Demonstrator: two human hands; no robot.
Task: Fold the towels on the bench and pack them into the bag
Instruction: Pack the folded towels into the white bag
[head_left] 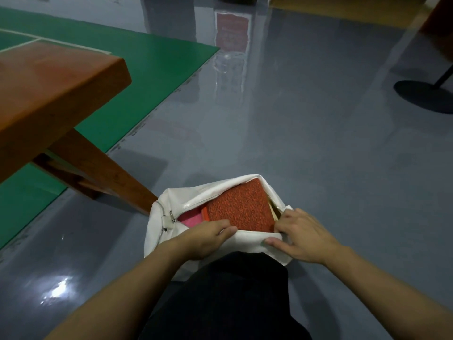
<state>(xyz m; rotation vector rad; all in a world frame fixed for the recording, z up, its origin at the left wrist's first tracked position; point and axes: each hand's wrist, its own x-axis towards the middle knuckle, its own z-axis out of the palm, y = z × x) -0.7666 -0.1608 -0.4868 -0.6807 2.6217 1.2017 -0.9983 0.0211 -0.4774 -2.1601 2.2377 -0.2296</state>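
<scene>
Here, with folded orange towel (241, 204) and pink towel (192, 218) inside the white bag (208, 192) on the floor right of the bench (49, 94), left hand (208, 238) and right hand (297, 235) pinch its near rim, seemingly packing done, zipping likely next.

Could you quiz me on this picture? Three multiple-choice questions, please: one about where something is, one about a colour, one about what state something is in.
1. Where is the bag?
A. on the bench
B. on the grey floor beside the bench leg
C. hanging from a hook

2. What colour is the top towel in the bag?
A. orange-red
B. blue
C. white

3. How is the bag's zip?
A. fully closed
B. open, towels showing
C. missing

Answers:
1 B, the bag sits on the floor next to the bench leg.
2 A, it is orange-red, above a pink towel.
3 B, the left hand and right hand hold the opening's edge.
</scene>
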